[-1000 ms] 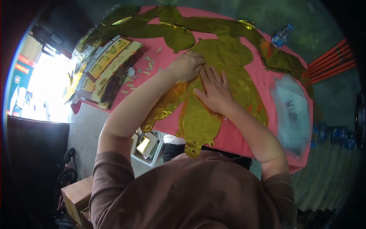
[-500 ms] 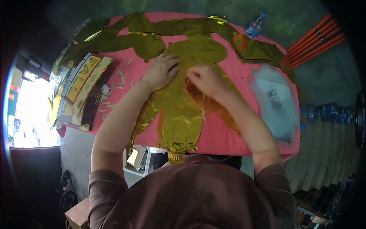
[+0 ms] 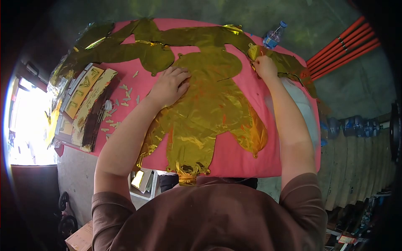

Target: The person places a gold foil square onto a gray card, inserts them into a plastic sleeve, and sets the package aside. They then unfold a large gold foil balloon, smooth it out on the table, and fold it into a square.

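A large flat gold foil sheet [image 3: 201,113], shaped with several lobes, lies over the pink-covered table [image 3: 268,159]. My left hand [image 3: 169,87] rests on its upper left edge, fingers slightly apart and palm down. At the upper right my right hand [image 3: 264,67] has its fingers closed at the edge of another gold foil piece [image 3: 289,66], pinching its raised left end. More joined gold foil [image 3: 188,35] runs along the far edge of the table. The right lobe of the near sheet lies spread out and shows an orange tint.
A water bottle [image 3: 274,36] stands at the far right edge. Printed cardboard packs [image 3: 86,96] and small pale pieces [image 3: 124,94] lie at the left. A clear plastic bag [image 3: 303,104] is partly behind my right forearm. Orange poles [image 3: 341,46] are beyond the table.
My right hand has moved from the middle of the near sheet to the foil at the upper right. The sheet's right lobe now lies flatter. My left hand has stayed on the sheet.
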A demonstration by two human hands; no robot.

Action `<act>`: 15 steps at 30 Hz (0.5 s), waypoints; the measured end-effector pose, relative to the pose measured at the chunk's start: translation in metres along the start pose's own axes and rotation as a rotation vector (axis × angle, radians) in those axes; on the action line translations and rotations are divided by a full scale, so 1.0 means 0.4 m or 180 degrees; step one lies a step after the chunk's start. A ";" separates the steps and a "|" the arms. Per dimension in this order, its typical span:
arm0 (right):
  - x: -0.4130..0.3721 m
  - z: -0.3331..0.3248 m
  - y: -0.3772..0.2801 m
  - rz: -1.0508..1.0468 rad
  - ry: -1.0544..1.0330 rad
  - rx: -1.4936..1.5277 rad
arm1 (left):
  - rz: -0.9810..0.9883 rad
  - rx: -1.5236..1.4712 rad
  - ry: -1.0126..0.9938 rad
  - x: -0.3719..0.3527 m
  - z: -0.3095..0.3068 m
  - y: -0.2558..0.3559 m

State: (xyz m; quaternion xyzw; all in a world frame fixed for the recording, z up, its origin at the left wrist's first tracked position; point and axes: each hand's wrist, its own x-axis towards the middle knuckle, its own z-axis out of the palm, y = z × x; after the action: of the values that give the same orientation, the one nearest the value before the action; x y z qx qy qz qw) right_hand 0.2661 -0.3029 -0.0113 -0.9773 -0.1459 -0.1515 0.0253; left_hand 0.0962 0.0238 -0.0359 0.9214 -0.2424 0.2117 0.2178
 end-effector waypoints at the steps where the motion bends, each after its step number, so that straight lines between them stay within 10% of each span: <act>1: 0.010 0.010 0.020 0.0017 0.0021 0.0496 | 0.0007 0.0007 -0.0001 0.001 0.001 0.000; 8: 0.052 0.033 0.101 0.1209 -0.0977 0.3543 | -0.0019 0.0056 -0.0013 0.002 0.000 0.002; 15: 0.043 0.016 0.106 0.1273 -0.0241 0.2946 | -0.0079 -0.0011 -0.0070 0.001 0.000 0.001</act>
State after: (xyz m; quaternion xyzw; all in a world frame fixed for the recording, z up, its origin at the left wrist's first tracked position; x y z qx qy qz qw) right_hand 0.2959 -0.3379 -0.0125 -0.8773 -0.0086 -0.0275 0.4791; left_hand 0.0965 0.0235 -0.0355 0.9262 -0.2337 0.1985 0.2193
